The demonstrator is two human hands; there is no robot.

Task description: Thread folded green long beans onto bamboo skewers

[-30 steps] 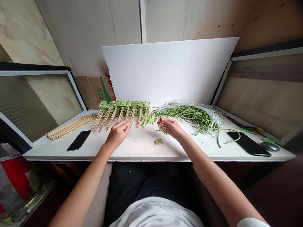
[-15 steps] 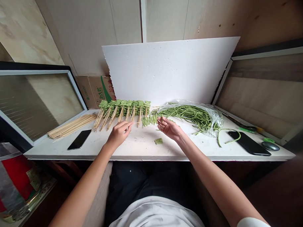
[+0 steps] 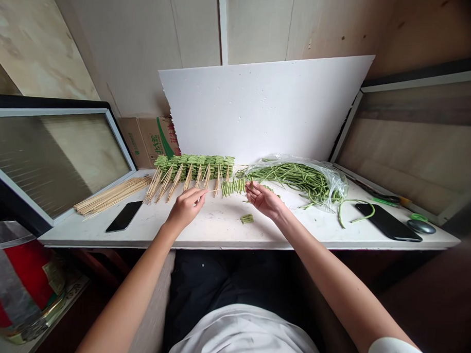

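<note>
A thin wooden skewer (image 3: pixel 213 190) is pinched at its blunt end in my left hand (image 3: pixel 186 206). Cut green bean pieces (image 3: pixel 233 186) sit crosswise in a row along its far part. At the other end, the fingertips of my right hand (image 3: pixel 266 201) close on a short bean piece (image 3: pixel 252 184), partly hidden by the fingers. Below, a few loose cut bean pieces (image 3: pixel 247 218) lie on the white table (image 3: pixel 218 232). Behind my left hand, skewers filled with beans (image 3: pixel 197 164) are stacked, their bare sticks pointing towards me.
Bare skewers (image 3: pixel 111 194) lie in a pile at the left beside a phone (image 3: pixel 124 217). Whole long beans (image 3: pixel 297 177) spill from a clear plastic bag (image 3: pixel 333 193) at the right. A larger black device (image 3: pixel 388 223) and a mouse (image 3: pixel 421 226) lie further right. A white board (image 3: pixel 264 110) stands behind.
Both hands keep their hold at nearly the same spots. The view has shifted very slightly; otherwise little differs.
</note>
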